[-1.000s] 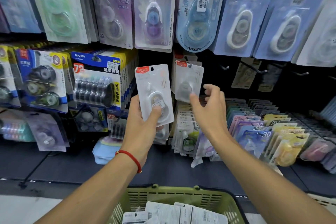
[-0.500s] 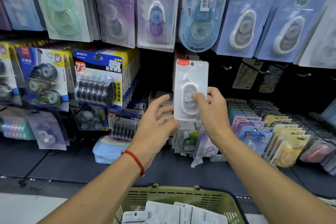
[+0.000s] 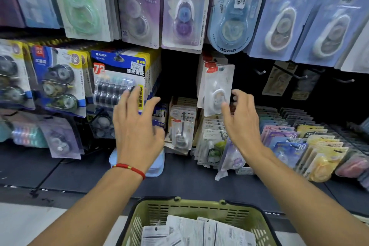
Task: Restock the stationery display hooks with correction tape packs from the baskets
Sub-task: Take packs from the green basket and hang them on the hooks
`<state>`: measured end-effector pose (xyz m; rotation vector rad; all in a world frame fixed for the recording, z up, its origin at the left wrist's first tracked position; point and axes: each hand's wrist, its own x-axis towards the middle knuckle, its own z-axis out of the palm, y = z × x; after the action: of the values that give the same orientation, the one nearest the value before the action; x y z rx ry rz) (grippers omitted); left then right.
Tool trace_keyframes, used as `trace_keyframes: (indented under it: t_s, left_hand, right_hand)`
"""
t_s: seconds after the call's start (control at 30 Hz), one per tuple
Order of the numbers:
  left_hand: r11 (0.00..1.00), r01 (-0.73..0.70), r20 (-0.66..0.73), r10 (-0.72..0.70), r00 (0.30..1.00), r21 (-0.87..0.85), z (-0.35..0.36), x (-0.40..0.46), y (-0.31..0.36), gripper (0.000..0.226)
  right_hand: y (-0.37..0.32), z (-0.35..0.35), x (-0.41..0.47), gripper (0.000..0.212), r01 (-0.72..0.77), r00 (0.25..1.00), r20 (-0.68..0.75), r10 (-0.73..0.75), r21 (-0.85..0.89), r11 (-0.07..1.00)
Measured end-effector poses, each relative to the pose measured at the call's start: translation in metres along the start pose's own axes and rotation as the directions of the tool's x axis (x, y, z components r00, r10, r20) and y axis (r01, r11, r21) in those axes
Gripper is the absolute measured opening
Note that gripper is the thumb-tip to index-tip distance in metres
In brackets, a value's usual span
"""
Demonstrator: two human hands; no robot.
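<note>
Clear blister pack of white correction tape with a red corner label hangs tilted on a hook in the middle row, in front of like packs. Right hand just beside its lower edge, fingers loose, gripping nothing; left hand spread, empty. Judgement: square the pack before reaching into the green plastic basket, which holds more packs.

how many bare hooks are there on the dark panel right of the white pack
3 in view: one bare hook nearest the white pack, one further right, one furthest right. More may hide behind the hanging packs.
</note>
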<state>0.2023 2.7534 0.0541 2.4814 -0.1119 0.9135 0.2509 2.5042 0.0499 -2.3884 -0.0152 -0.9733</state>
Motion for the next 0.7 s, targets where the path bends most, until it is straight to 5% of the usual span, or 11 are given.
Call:
trace_keyframes:
  t_s: [0.07,0.13,0.3,0.5,0.7]
  left_hand:
    - [0.995,0.040,0.055,-0.045,0.997,0.094,0.000,0.000,-0.013,0.079]
    - [0.991,0.071,0.122,-0.085,0.989,0.115,0.002,-0.001,-0.023,0.086]
    - [0.990,0.048,0.174,-0.071,0.982,0.136,0.009,-0.004,-0.039,0.093]
    - [0.982,0.006,0.180,-0.041,0.983,0.191,0.007,-0.005,-0.045,0.093]
    - [0.972,-0.177,0.227,0.139,0.964,0.157,-0.004,-0.018,-0.039,0.078]
  right_hand:
    - [0.000,0.006,-0.003,0.038,0.246,0.965,-0.061,-0.255,-0.125,0.961]
    - [0.002,0.013,0.000,0.044,0.367,0.930,0.064,-0.362,-0.216,0.905]
    - [0.001,0.036,0.025,0.062,0.354,0.930,0.257,-0.265,-0.422,0.835]
    - [0.006,0.049,0.051,0.079,0.288,0.919,0.375,-0.119,-0.437,0.852]
    - [0.008,0.036,0.023,0.062,0.265,0.924,0.354,-0.145,-0.320,0.910]
